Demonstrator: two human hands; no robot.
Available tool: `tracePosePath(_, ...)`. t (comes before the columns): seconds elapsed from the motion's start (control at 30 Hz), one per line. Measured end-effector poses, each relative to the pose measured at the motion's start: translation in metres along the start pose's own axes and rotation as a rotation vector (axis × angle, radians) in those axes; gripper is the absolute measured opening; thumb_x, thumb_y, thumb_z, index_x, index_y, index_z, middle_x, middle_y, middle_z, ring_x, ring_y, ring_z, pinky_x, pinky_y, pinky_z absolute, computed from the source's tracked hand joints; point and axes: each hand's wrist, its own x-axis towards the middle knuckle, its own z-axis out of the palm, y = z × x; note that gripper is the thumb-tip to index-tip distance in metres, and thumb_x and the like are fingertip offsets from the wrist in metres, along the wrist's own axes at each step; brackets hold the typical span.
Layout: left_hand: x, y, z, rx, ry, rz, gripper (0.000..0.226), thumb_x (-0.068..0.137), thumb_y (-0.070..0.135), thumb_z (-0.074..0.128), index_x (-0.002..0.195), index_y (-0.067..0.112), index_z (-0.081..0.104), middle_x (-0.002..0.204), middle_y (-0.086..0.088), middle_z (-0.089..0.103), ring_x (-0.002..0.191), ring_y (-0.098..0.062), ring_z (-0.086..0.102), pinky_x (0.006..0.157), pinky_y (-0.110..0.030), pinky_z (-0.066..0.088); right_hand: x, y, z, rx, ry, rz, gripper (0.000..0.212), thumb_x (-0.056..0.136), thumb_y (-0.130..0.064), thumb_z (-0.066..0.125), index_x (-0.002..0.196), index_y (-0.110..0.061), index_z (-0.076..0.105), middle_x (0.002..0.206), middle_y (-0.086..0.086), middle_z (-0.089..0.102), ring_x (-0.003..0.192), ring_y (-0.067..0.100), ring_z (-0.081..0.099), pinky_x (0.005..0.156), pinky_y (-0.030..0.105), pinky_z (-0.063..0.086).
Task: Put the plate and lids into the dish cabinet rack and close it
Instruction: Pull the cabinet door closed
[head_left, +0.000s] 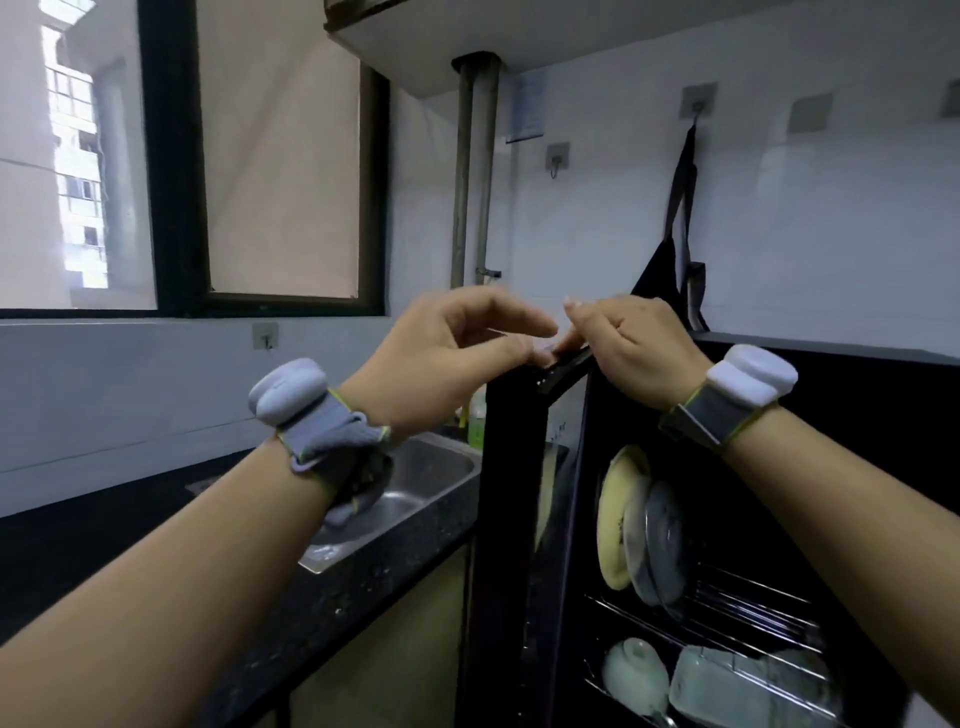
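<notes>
1. Hands: the left hand and the right hand both rest at the top edge of the cabinet door, which stands ajar. The left fingers are loosely curled with thumb and fingertip on the edge; the right fingers bend over the edge. Neither hand carries an object.
2. Task items: the plate and the lids stand on edge in the upper rack, touching one another.
3. Risk: fingertips on the door's top edge may be pinched if the door swings shut on them.
4. Risk: a hard closure may jolt the upright items, causing them to topple against one another.
5. Count: one yellowish plate; apparently two grey lids, overlap obscuring the total; two pale items in the lower rack; one sink.
</notes>
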Motion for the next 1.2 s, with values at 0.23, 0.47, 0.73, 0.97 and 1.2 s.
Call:
tracePosePath(0.23,0.001,-0.022,0.048,-0.11,-0.039,-0.007,0.024,0.081,0.019,0.051,0.1,0.016,0.064,0.1,0.006,0.067,0.096,0.002,0.061,0.083,-0.01,0.045,-0.017,0.013,-0.039,-0.037,-0.037,0.065,0.06,0.093,-0.05,0.034,0.074,-0.015,0.078,0.078,0.001,0.077,0.083,0.014,0.068,0.085,0.023,0.048)
tracePosePath(0.47,0.01,-0.029,0.109,-0.1,-0.286,0.022,0.048,0.08,0.019,0.057,0.123,0.036,0.046,0.139,0.008,0.046,0.128,0.002,0.04,0.103,-0.018,0.039,-0.038,0.035,-0.095,-0.254,-0.232,0.242,0.067,0.062,-0.077,0.049,0.077,-0.018,0.076,0.074,0.001,0.074,0.077,0.016,0.065,0.078,0.036,0.05)
tracePosePath(0.73,0.008,-0.063,0.15,-0.043,-0.34,-0.037,0.043,0.075,0.03,0.06,0.117,0.037,0.053,0.136,0.005,0.05,0.124,-0.001,0.046,0.106,-0.026,0.04,-0.046,0.072,-0.141,-0.493,-0.461,0.397,0.027,0.075,-0.04,0.069,0.099,-0.027,0.074,0.095,-0.002,0.073,0.089,0.014,0.059,0.084,0.027,0.043)
tracePosePath(0.97,0.007,-0.08,0.159,0.036,-0.358,-0.074,0.047,0.074,0.036,0.059,0.12,0.032,0.054,0.136,0.008,0.049,0.125,0.001,0.043,0.106,-0.02,0.038,-0.047,0.116,-0.132,-0.908,-0.494,0.412,0.03,0.08,-0.007,0.051,0.102,-0.01,0.07,0.107,0.014,0.069,0.099,0.033,0.061,0.083,0.032,0.051)
tracePosePath(1.2,0.015,-0.095,0.167,0.122,-0.325,-0.108,0.04,0.069,0.047,0.055,0.109,0.047,0.055,0.123,0.007,0.057,0.114,0.003,0.05,0.089,-0.021,0.048,-0.073,0.177,-0.113,-0.963,-0.283,0.554,0.03,0.084,-0.013,0.045,0.106,-0.003,0.063,0.112,0.018,0.061,0.104,0.036,0.056,0.071,0.032,0.041)
